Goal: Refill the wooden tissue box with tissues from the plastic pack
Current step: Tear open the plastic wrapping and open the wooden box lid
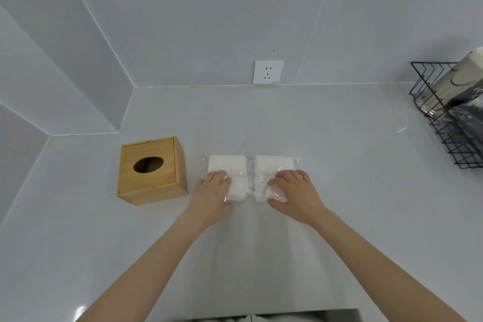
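Note:
A clear plastic pack of white tissues (249,168) lies flat on the white counter (339,191), in the middle of the view. My left hand (213,195) grips its near left part, fingers curled over the top. On the near right part rests my right hand (294,192), fingers on top and thumb at the front edge. The wooden tissue box (151,170) stands to the left of the pack, a hand's width from it. Its lid is on and the oval hole in the top looks dark; no tissue shows in it.
A black wire rack (449,123) with packaged items stands at the far right of the counter. A white wall socket (268,72) sits low on the back wall behind the pack. Tiled walls close the counter at the back and left.

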